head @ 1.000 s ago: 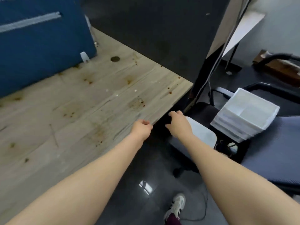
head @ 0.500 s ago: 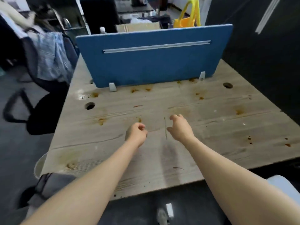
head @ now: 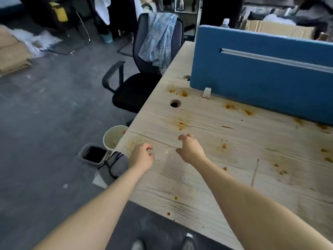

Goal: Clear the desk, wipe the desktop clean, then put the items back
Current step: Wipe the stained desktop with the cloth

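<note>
Left hand (head: 142,156) over table (head: 207,181) near left edge, fingers loosely curled, grip holds nothing. Right hand (head: 191,148) beside it, fingers half spread and relaxed, grip holds nothing; contact with tabletop unclear. Tabletop bare, orange-brown stains, round hole (head: 175,103) near blue divider (head: 261,73) at far edge. Paper bowl (head: 112,138), black tray (head: 93,155), grey bag (head: 115,166) on floor just off left edge. Versus half second ago: view swung left; hands similarly posed, now at table's left edge instead of middle.
</note>
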A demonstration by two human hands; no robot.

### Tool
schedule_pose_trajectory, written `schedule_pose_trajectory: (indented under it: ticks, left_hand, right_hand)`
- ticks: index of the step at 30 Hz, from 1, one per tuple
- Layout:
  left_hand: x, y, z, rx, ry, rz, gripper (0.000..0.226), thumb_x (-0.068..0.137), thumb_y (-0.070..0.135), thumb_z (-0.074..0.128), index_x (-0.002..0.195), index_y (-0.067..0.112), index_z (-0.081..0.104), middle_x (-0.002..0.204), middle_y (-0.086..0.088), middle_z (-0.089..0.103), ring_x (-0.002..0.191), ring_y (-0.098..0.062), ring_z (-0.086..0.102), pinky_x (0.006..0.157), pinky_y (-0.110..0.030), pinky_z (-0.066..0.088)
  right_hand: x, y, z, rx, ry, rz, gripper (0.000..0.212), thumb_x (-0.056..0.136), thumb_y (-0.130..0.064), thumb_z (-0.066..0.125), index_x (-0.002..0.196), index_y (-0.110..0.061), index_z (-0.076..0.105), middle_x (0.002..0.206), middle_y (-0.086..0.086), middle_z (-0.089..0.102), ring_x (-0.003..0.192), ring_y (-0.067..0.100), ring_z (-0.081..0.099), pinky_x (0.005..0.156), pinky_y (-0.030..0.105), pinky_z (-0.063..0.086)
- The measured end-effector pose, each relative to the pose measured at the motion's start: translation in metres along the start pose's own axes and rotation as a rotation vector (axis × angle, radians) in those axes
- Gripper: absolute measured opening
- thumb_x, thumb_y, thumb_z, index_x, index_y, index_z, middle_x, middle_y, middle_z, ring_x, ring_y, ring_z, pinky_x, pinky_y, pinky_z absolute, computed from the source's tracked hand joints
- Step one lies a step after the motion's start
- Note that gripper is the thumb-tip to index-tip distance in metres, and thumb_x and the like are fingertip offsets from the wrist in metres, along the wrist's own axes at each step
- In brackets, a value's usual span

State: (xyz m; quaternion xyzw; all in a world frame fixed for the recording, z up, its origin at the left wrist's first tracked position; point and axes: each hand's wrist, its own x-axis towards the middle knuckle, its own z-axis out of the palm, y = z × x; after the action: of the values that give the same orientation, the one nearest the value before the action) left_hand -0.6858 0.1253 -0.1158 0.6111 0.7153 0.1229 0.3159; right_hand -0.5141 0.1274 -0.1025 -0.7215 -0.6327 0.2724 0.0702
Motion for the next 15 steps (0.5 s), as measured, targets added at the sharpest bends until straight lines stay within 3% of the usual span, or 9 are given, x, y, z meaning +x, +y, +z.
schedule_pose_trajectory:
  ticks: [6, 15]
  left_hand:
    - [0.004, -0.072, -0.025, 0.097, -0.023, -0.026, 0.029, 0.091, 0.013, 0.055, 0.119, 0.017, 0.058, 0.132, -0.004, 0.045, 0.118, -0.024, 0.049, 0.093, -0.033, 0.041]
    - [0.014, -0.151, -0.052, 0.13, -0.156, -0.006, 0.034, 0.093, 0.015, 0.053, 0.126, 0.017, 0.051, 0.133, -0.003, 0.039, 0.111, -0.024, 0.053, 0.089, -0.033, 0.042]
  right_hand:
    - [0.003, -0.052, 0.06, -0.004, -0.129, 0.002, 0.047, 0.093, -0.019, 0.059, 0.136, -0.01, 0.044, 0.137, 0.01, 0.043, 0.122, 0.029, 0.048, 0.096, 0.038, 0.045]
    - [-0.008, -0.116, 0.144, 0.058, -0.194, 0.148, 0.041, 0.089, -0.022, 0.06, 0.127, -0.01, 0.05, 0.125, 0.013, 0.053, 0.112, 0.032, 0.052, 0.092, 0.038, 0.046]
